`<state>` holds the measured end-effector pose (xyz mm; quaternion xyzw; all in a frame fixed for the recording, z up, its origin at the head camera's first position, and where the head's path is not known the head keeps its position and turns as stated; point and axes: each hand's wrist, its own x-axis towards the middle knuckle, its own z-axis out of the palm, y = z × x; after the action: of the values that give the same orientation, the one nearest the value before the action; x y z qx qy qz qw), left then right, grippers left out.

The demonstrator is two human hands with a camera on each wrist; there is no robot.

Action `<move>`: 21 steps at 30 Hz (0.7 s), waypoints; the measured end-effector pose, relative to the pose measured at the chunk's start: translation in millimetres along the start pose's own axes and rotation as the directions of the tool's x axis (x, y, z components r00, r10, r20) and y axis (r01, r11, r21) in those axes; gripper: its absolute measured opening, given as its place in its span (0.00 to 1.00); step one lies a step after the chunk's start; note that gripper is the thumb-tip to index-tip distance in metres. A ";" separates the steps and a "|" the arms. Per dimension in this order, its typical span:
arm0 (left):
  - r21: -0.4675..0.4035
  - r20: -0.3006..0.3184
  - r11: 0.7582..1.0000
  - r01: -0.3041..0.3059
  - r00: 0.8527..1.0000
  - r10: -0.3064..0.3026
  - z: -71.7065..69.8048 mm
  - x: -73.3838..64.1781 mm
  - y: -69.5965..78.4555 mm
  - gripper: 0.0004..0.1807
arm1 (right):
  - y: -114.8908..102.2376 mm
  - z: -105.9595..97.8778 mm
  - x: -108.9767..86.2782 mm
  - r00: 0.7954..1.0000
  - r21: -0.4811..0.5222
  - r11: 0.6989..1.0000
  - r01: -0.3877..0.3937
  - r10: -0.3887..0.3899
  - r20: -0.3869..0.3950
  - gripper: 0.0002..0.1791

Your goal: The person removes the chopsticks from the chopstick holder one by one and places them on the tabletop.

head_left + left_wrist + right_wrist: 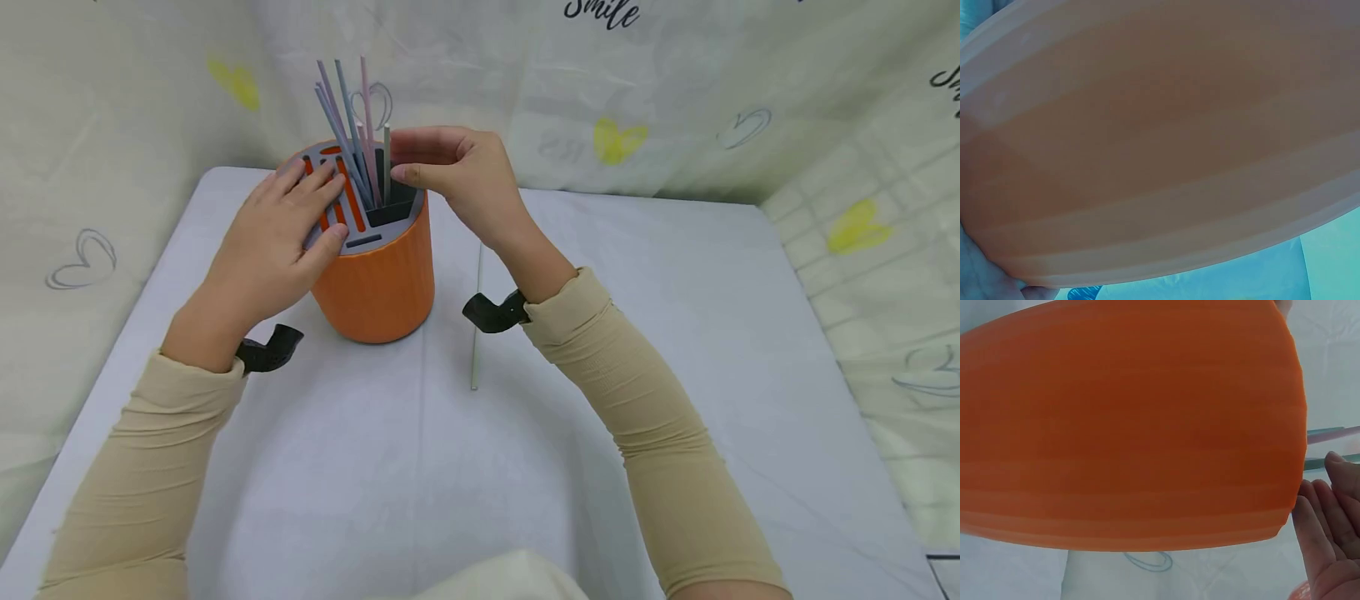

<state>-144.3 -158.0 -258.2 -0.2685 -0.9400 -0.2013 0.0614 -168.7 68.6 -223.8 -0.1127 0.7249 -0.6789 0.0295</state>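
Observation:
An orange round holder with a grey slotted top stands at the back left of the table in the head view. My left hand rests spread over the left side of that top. Blue, purple and pink straws lean upright out of its dark square compartment. A shorter green straw stands in the same compartment. My right hand is beside it at the rim, thumb tip close to the straw. In the right wrist view, the thumb and extended fingers are apart.
A thin pale green straw lies on the white tabletop, partly beneath my right wrist. Patterned cloth hangs behind the table and along its sides. Each wrist carries a black camera mount.

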 end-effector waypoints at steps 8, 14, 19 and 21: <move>0.004 -0.015 1.000 -0.022 1.000 0.022 -0.6 0.0 2.1 0.30 | -9.1 10.2 -6.8 1.000 -0.009 0.999 0.031 -0.031 0.002 0.15; -0.004 -0.014 1.000 -0.030 0.999 0.030 2.3 1.8 4.2 0.30 | -8.3 9.1 -8.8 0.998 0.005 0.999 0.041 -0.041 -0.039 0.11; 0.000 -0.011 1.000 -0.018 1.000 0.018 1.0 4.9 3.5 0.30 | -13.6 7.6 -9.4 0.991 -0.007 0.995 0.098 -0.098 -0.086 0.10; -0.002 -0.009 1.000 -0.015 1.000 0.015 0.8 5.4 3.0 0.30 | -17.1 7.6 -10.2 0.988 -0.009 0.993 0.117 -0.117 -0.103 0.11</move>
<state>-147.3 -152.7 -256.7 -0.2745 -0.9376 -0.2028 0.0667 -155.2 62.4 -208.5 -0.1198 0.7187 -0.6832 -0.0482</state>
